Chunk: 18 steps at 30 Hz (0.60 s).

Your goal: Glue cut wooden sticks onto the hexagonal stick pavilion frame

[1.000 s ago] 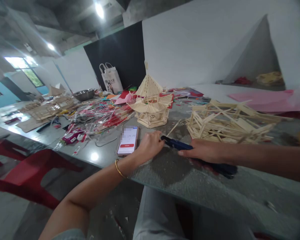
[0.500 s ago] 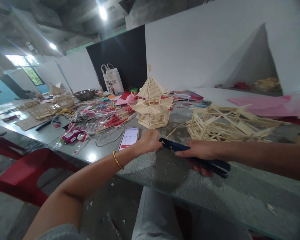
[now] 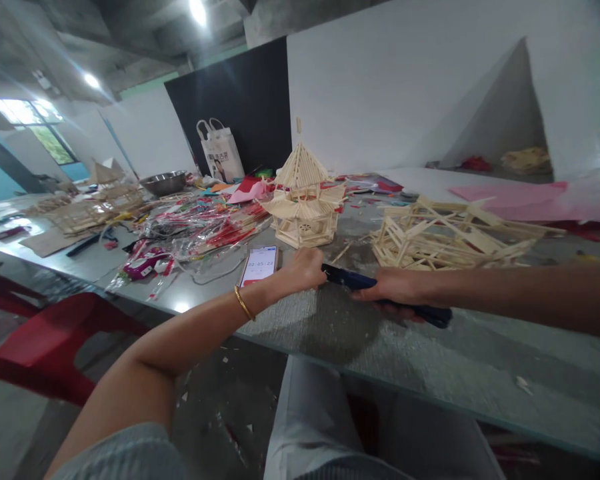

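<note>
My right hand (image 3: 397, 291) is wrapped round the handles of a dark blue cutting tool (image 3: 347, 277), its head pointing left. Right at that head, my left hand (image 3: 305, 267) is closed in a pinch; what its fingers hold is hidden. A pavilion model of pale sticks (image 3: 305, 207), with a pointed roof, stands upright just behind my left hand. Beyond my right forearm lies an open stick frame (image 3: 445, 237). A phone (image 3: 259, 265) showing a timer lies left of my left hand. A thin loose stick lies on the table behind the tool.
Plastic-wrapped red materials (image 3: 205, 230) spread over the left of the table, with a metal bowl (image 3: 164, 183) and a white bag (image 3: 221, 155) behind. Pink paper (image 3: 515, 200) lies at the back right. A red stool (image 3: 55, 343) stands by the table's front edge (image 3: 380, 380).
The tool's handles have come together in my right hand; they were spread before. My left hand stays beside the tool's head. The whole view has shifted slightly.
</note>
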### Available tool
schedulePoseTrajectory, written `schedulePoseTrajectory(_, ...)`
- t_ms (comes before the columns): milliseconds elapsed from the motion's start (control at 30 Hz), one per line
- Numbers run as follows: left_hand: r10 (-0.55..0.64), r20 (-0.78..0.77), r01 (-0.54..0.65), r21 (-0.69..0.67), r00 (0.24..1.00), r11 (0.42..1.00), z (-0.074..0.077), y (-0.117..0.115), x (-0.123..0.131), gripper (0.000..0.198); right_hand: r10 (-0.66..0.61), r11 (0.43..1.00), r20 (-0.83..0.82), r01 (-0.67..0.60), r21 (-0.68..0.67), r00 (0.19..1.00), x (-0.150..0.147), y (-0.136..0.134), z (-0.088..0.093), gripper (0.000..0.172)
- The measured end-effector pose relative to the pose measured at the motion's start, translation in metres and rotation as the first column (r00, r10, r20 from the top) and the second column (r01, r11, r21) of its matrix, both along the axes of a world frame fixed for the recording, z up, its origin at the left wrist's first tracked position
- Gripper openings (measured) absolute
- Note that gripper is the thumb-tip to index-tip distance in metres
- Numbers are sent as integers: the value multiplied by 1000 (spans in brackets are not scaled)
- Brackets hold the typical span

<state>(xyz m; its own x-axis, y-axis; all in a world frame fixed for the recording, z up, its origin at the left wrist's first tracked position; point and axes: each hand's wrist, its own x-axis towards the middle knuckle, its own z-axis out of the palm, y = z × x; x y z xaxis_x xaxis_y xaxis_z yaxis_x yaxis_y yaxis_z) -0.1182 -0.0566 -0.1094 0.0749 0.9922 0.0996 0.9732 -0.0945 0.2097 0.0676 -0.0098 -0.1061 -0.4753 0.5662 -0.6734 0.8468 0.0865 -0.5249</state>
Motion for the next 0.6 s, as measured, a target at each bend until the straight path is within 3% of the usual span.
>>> schedulePoseTrajectory(133,13,-46,-16,-53,999,998,6,4,2,16,15,1000,23,-14,-20,1000,-1,2,2,43)
schedulePoseTrajectory(300,47,73,-31,-208,996,978,9,9,0,1,30,994,24,-32,100,999,2,-5,6,41)
schedulePoseTrajectory(467,88,282,-14,-255,955,967,4,9,-4,12,-66,990,16,68,-121,998,9,-7,4,51)
schedulePoseTrajectory(600,95,268,-30,-237,959,971,3,9,-1,12,-109,973,70,120,-195,992,9,-7,5,65)
